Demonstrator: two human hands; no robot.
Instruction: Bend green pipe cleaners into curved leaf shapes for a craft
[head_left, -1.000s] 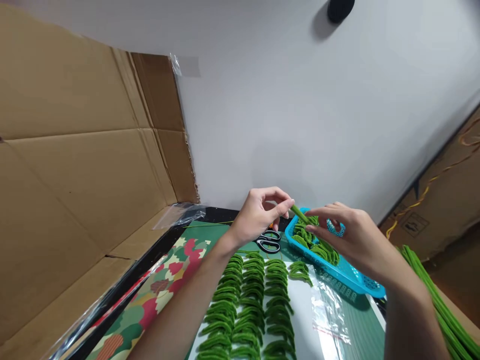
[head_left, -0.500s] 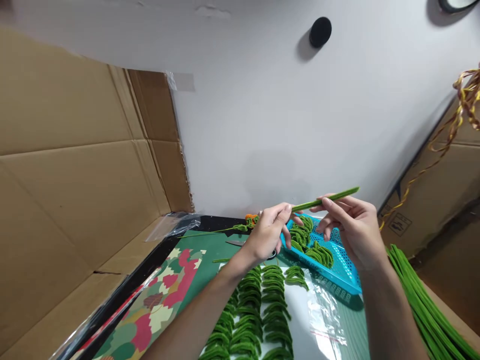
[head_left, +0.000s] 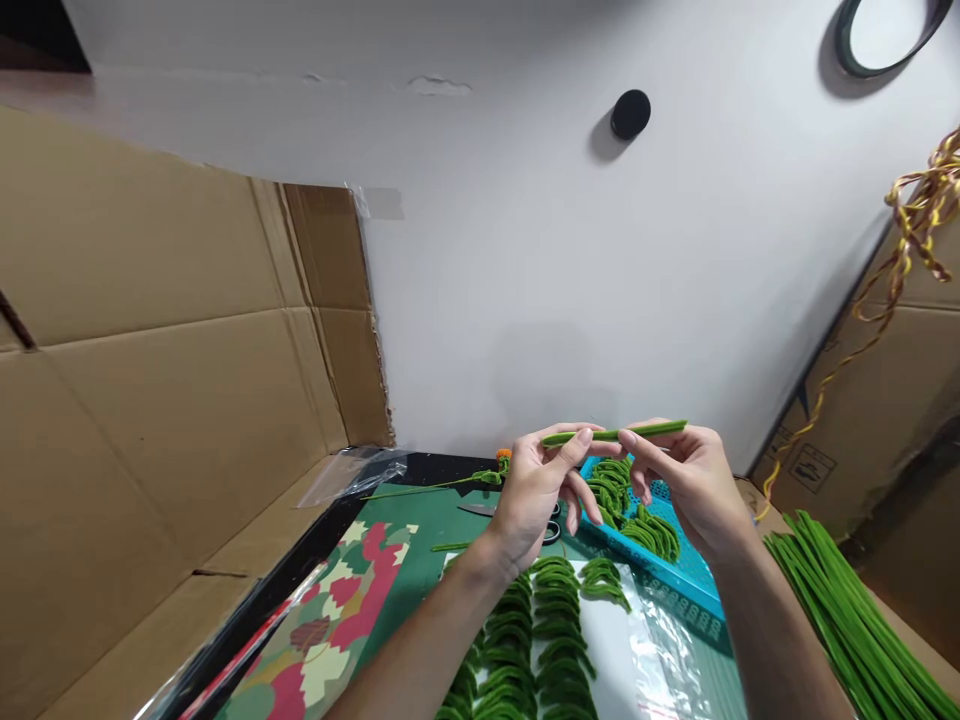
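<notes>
A short length of green pipe cleaner [head_left: 609, 435] is held level between both hands, above the blue basket [head_left: 645, 575]. My left hand [head_left: 536, 490] pinches its left part between thumb and fingers. Around its right part close the thumb and fingers of my right hand [head_left: 686, 485]. Curved green pieces [head_left: 652, 530] lie heaped in the basket. More curved green pieces [head_left: 559, 630] sit in rows on a white sheet [head_left: 606, 650]. Scissors [head_left: 553, 525] lie behind my left hand, partly hidden by it.
Long green pipe cleaners [head_left: 855, 610] lie bundled at the right. A clear plastic bag [head_left: 667, 650] rests beside the white sheet. Cardboard [head_left: 172, 400] stands at the left, below a pale wall [head_left: 487, 250]. Twisted yellow-brown cord [head_left: 832, 370] hangs at the right. An orange item [head_left: 503, 458] sits at the back.
One second ago the green piece slanted down to the right between my fingertips. It then tilted up to the right, and now lies nearly level. My view has tipped upward.
</notes>
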